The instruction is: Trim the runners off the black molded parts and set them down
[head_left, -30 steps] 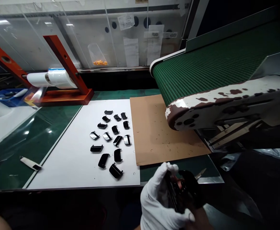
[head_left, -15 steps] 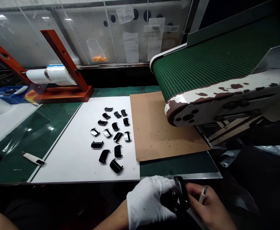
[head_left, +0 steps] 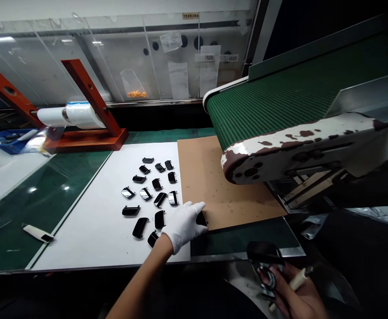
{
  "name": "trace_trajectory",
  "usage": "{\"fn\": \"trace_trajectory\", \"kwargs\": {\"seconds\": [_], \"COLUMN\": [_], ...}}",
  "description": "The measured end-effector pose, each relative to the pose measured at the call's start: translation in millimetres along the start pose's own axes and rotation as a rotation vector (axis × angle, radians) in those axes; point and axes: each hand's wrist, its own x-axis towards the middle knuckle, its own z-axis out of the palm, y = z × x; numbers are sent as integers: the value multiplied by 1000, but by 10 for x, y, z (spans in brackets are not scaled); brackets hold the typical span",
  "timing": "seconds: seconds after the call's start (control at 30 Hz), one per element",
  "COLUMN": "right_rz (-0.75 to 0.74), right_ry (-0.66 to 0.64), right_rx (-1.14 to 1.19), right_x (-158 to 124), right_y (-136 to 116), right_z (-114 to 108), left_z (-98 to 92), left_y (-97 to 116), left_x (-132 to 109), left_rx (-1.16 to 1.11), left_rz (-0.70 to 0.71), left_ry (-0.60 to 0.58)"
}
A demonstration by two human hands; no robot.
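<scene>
My left hand (head_left: pixel 184 223), in a white glove, reaches over the near left corner of the cardboard sheet (head_left: pixel 227 195). Its thumb and fingers are around a small black plastic piece (head_left: pixel 201 218), partly hidden by the glove. Low on the right, my bare right hand (head_left: pixel 296 290) grips a black plastic part (head_left: pixel 263 251) with a shiny ring-like bit below it. A pale-handled tool (head_left: pixel 298 279) is also in those fingers; its working end is unclear. Several glossy black pieces (head_left: pixel 140 227) lie on the white sheet (head_left: pixel 94 221), left of the gloved hand.
A green conveyor belt (head_left: pixel 273 106) slopes down above the cardboard's far right. Film rolls (head_left: pixel 81 116) hang on an orange stand (head_left: pixel 91 141) at the back left. A white-handled cutter (head_left: pixel 37 232) lies at left, and a blue tray (head_left: pixel 8 139) sits behind it. Tiny curved scraps dot the cardboard.
My left hand has left the right hand's side and moved up and left to the cardboard with a black piece. My right hand has shifted slightly right, keeping its tool. The view has tilted up slightly.
</scene>
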Motion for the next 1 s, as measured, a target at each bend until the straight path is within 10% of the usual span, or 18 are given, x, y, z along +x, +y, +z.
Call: {"fn": "trace_trajectory", "kwargs": {"seconds": [0.27,0.47,1.0], "right_rz": [92,145,61], "right_ry": [-1,-168,-169], "right_rx": [191,169,125], "right_x": [41,52,190], "right_y": [41,88,27], "right_z": [86,178,171], "left_z": [-53,313,290], "left_y": [102,474,490], "left_x": [-375,-861,-779], "left_rx": [-136,-520,-343], "left_rz": [77,380,311], "left_ry": [110,190,270]}}
